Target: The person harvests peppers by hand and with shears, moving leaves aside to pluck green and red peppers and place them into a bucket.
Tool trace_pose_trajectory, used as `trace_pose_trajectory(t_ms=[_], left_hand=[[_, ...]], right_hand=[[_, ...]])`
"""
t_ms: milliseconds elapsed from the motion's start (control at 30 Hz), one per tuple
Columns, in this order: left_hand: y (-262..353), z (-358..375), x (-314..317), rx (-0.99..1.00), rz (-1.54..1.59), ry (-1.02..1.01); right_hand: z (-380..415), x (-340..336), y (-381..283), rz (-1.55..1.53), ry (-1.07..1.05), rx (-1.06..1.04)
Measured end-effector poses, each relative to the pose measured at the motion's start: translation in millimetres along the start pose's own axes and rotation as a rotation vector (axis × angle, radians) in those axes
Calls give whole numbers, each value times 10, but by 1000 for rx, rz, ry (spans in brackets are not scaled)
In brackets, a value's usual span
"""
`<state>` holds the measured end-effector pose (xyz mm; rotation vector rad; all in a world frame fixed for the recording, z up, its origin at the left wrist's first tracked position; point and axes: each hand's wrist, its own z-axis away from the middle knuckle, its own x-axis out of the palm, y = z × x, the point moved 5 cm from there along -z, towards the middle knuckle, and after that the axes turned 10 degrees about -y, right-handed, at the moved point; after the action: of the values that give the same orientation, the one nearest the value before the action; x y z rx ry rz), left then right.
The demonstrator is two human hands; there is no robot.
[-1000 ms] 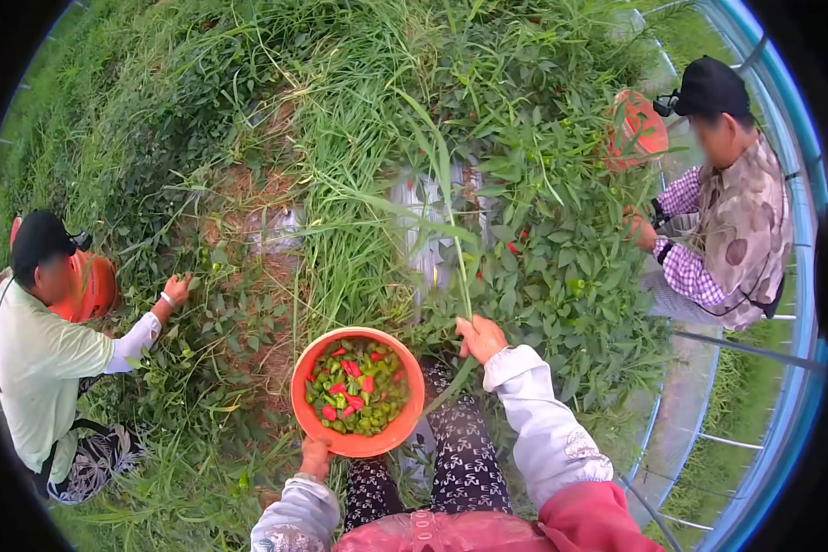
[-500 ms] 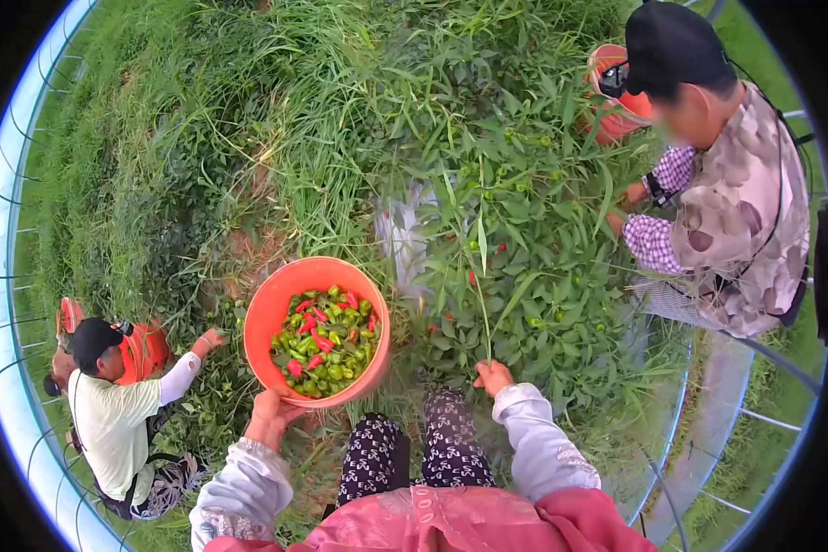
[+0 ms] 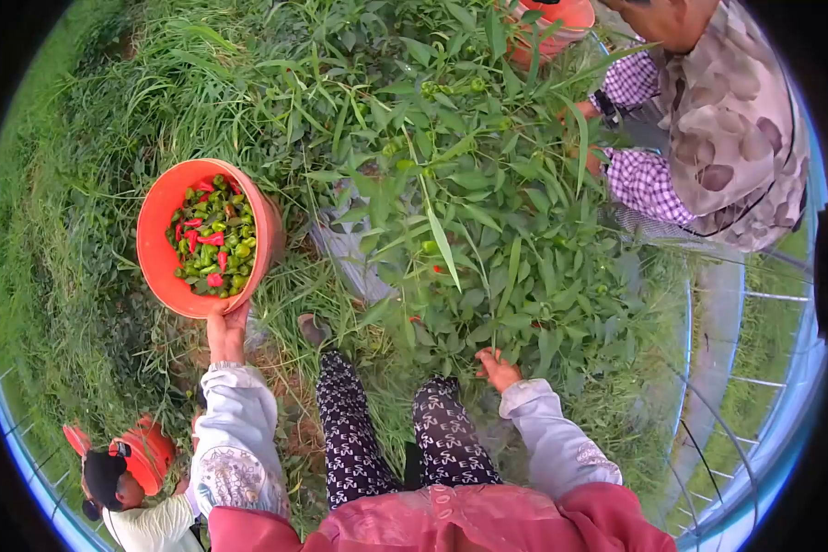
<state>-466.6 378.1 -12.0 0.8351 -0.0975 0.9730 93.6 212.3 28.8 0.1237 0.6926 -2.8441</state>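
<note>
My left hand (image 3: 226, 333) grips the near rim of an orange bowl (image 3: 156, 248), held out to my left over the grass. The bowl holds several green and red chili peppers (image 3: 212, 244). My right hand (image 3: 498, 369) is low at the base of a leafy pepper plant (image 3: 474, 230), its fingers closed around a long grass stem that rises among the leaves. My patterned trouser legs (image 3: 396, 432) stand between the two hands.
A person in a checked sleeve and patterned vest (image 3: 708, 129) bends over the same plant at the upper right, an orange container (image 3: 552, 18) beside them. Another person in a black cap (image 3: 110, 478) crouches at the lower left. A metal fence (image 3: 745, 386) runs along the right.
My left hand has carried the orange bowl up and out to the left. My view has swung, so both other people sit nearer the frame edges. My right hand stays low on the grass stem.
</note>
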Motion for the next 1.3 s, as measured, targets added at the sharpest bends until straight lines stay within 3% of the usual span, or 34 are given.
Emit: trace_pose_trajectory(t_ms=[100, 200, 267, 367, 433, 467, 500, 567, 633, 700, 767, 867, 900, 967, 1033, 1067, 1100, 1167, 1233, 1300], left_hand=[[-490, -440, -39, -39, 59, 5], [-983, -642, -66, -268, 36, -57], [-1117, -600, -77, -228, -9, -48], [-1215, -496, 73, -346, -103, 9], [-1143, -568, 110, -400, -188, -46], [-1113, -612, 139, -426, -181, -21], [-1090, -635, 178, -447, -179, 8], [-1122, -652, 247, -468, -238, 8], [-1063, -688, 259, -482, -300, 6], [-1054, -698, 211, -522, -349, 67], [-1068, -705, 276, -548, -396, 22], [-982, -493, 332, -545, -553, -22], [-987, -407, 387, -549, -568, -24], [-1014, -263, 528, -600, -747, -59], [-1146, 135, 980, -609, -851, -116], [-1240, 273, 1183, -577, -980, -292], [-1350, 405, 1369, -548, -1109, -474], [-1640, 645, 1698, -331, -1179, -743], [-1839, 1167, 2300, -124, -1311, -1045], [-2145, 1613, 2752, -161, -1274, -1214]], right_hand=[[-9, 4, 154, 17, 101, -17], [-142, 1, 571, 120, 182, -32], [-14, 100, 517, 90, 202, -55], [201, 75, 152, 24, 181, -107], [595, 290, -442, 849, 106, -253], [710, 357, -591, 901, -48, -154], [826, 333, -952, 894, -40, -136], [886, 335, -1475, 989, -452, 119], [786, 311, -2048, 810, -19, -472], [498, 201, -2591, 846, 133, -697], [97, 6, -2727, 1060, 397, -839], [-170, -346, -2452, 1265, 383, -357], [-119, -392, -2288, 1251, 383, -348], [-26, -550, -1818, 1204, 226, 19], [256, -622, -1600, 1052, 147, 119], [329, -643, -1355, 1013, 275, -25], [407, -649, -1169, 991, 273, -10], [626, -776, -1064, 579, 493, -250], [789, -863, -938, 445, 636, -210], [844, -977, -569, -21, 774, -213]])
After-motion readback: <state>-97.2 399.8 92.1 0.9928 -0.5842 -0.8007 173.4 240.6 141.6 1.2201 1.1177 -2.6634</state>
